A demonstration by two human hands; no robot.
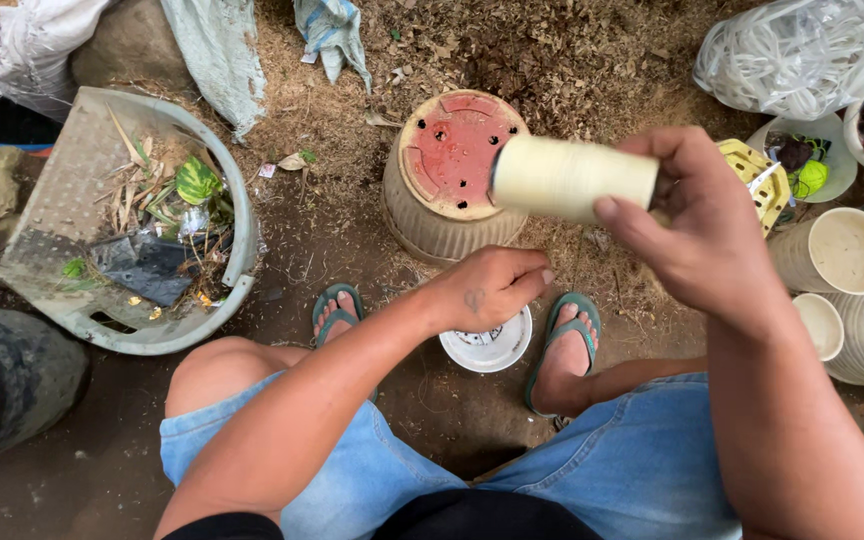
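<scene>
You sit on bare dirt strewn with dry chaff, knees apart in blue denim shorts (612, 470), green flip-flops on both feet.

At far left a grey tub (72, 190) lies tipped, holding dry leaves, a green striped leaf and a dark scrap. Below it, at the left edge, stands a black bucket (2, 380). White sacks (22, 35) and a pale cloth (217, 60) lie along the top left. At top right a clear plastic bag (802, 50) holds pale pieces. Along the right edge stand cream ribbed pots (837, 250), some stacked, and a white bowl of small coloured bits beside a yellow plastic piece (762, 175).

In the centre, straight ahead of your feet, a cream ribbed pot (432, 225) stands upside down; its reddish base (452, 150) faces up, with several drain holes.

Your right hand (707, 235) is raised in front of that pot, fingers and thumb clasped around one end of a cream cylinder (572, 178), which lies level and covers part of the reddish base from view. Whether it is a spool or a roll cannot be told.

Your left hand (487, 288) is lower, fingers curled closed with the tips pinched together; what they pinch is too small to see. Just beneath it, between your feet, a small white dish (492, 350) rests on the ground.
</scene>
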